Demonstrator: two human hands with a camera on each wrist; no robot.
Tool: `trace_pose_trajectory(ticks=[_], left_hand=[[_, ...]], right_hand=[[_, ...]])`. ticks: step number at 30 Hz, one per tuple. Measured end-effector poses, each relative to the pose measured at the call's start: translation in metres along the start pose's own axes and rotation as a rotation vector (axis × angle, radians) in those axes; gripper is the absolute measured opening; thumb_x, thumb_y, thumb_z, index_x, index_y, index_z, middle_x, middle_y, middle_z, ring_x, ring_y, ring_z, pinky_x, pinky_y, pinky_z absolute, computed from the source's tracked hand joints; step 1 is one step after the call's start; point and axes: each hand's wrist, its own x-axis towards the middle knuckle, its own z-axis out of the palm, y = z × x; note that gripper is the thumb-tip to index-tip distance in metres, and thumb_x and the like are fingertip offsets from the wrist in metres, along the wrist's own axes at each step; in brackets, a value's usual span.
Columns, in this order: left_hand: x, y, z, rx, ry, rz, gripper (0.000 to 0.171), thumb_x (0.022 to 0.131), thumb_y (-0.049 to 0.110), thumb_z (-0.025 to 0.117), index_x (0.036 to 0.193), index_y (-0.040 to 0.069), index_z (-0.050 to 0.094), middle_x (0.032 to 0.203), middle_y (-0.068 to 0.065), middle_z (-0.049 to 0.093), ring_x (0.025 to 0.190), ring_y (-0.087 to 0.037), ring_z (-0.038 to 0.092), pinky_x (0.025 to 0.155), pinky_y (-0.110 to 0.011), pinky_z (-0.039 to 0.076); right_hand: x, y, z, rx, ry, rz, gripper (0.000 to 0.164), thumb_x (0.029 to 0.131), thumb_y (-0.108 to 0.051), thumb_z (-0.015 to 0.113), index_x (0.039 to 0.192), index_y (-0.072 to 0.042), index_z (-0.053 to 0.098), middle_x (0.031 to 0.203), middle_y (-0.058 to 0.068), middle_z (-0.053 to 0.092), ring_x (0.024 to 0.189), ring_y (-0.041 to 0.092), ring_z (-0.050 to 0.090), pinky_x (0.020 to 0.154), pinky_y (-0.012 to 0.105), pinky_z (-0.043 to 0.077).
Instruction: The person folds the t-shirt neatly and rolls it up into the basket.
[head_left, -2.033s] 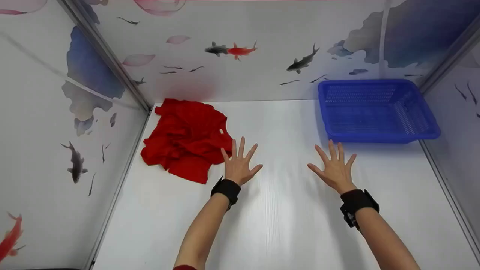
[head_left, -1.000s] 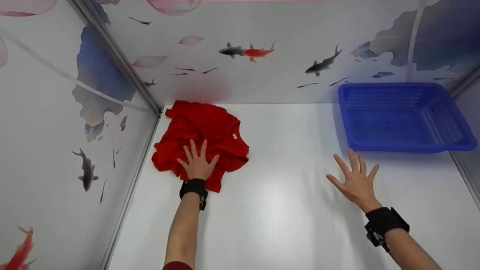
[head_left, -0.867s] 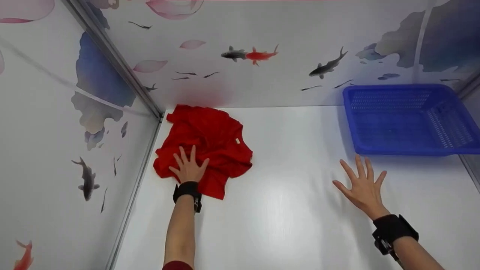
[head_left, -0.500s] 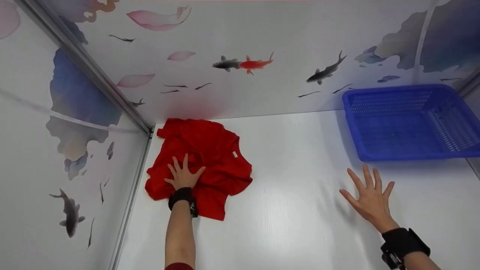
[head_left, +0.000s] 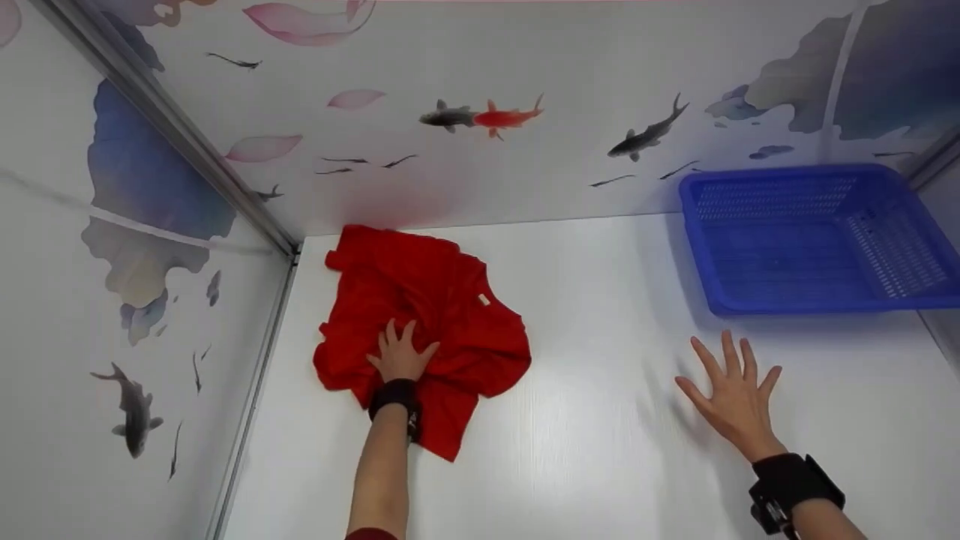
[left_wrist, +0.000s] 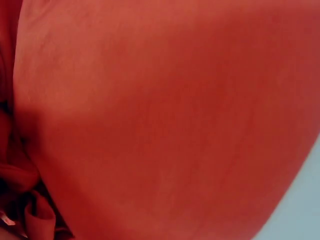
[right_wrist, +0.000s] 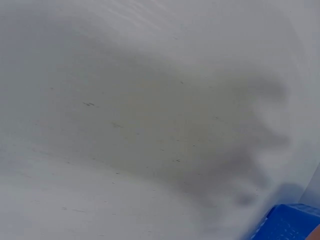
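Work appears barely begun: the red shirt (head_left: 450, 300) lies rumpled, unlifted on the white table (head_left: 570, 420), well apart from the blue basket (head_left: 810, 307), the left hand (head_left: 402, 361) spread upon the shirt, the right hand (head_left: 739, 409) spread and empty.

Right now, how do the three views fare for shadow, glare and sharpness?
Head: soft glare on the white table, faint shadows beside the right hand; left wrist: red garment fills most of the picture, soft, with little detail; right wrist: a broad, soft-edged shadow with finger-like lobes, blue basket cut off at the lower right corner.
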Motion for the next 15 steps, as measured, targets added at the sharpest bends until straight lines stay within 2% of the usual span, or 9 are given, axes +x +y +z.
trace_pose_trajectory(ticks=[7, 15], left_hand=[[-0.043, 0.038, 0.034, -0.003, 0.062, 0.099, 0.06, 0.077, 0.045, 0.065, 0.128, 0.018, 0.049, 0.14, -0.014, 0.03, 0.13, -0.036, 0.022, 0.093, -0.071, 0.008], [-0.099, 0.088, 0.068, -0.062, 0.062, 0.194, 0.057, 0.078, 0.042, 0.066, 0.127, 0.018, 0.051, 0.141, -0.014, 0.03, 0.13, -0.039, 0.021, 0.094, -0.07, 0.007]], right_hand=[[-0.014, 0.003, 0.002, -0.005, 0.001, -0.011, 0.067, 0.082, -0.045, 0.058, 0.14, -0.025, 0.032, 0.143, 0.027, 0.02, 0.132, 0.044, 0.01, 0.09, 0.072, -0.009], [-0.034, 0.007, -0.003, -0.008, -0.02, 0.003, 0.066, 0.083, -0.046, 0.057, 0.14, -0.023, 0.033, 0.143, 0.027, 0.02, 0.132, 0.044, 0.009, 0.089, 0.072, -0.009]])
